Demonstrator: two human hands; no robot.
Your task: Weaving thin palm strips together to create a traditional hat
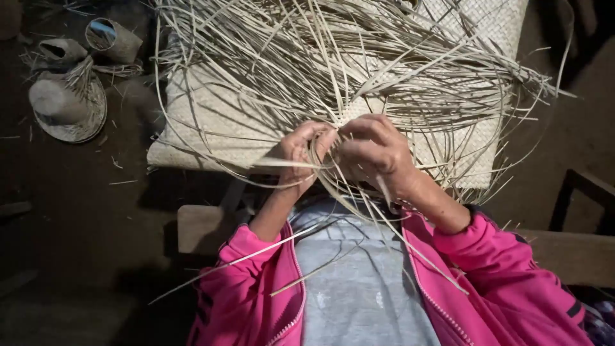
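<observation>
My left hand [300,152] and my right hand [377,154] meet close to my chest, both pinching thin pale straw strips [333,70] that fan out upward and sideways in a loose bundle. The fingers of both hands close on strands at the point where the strips cross, near a small woven patch [356,110] just above my right hand. Several loose strands trail down over my grey shirt and pink jacket sleeves. What lies inside my palms is hidden by the fingers.
A large woven straw mat [211,115] lies on the dark floor behind the strips. A woven straw hat [69,102] and small woven pieces [114,38] sit at the upper left. A wooden bench edge [198,227] runs under my arms.
</observation>
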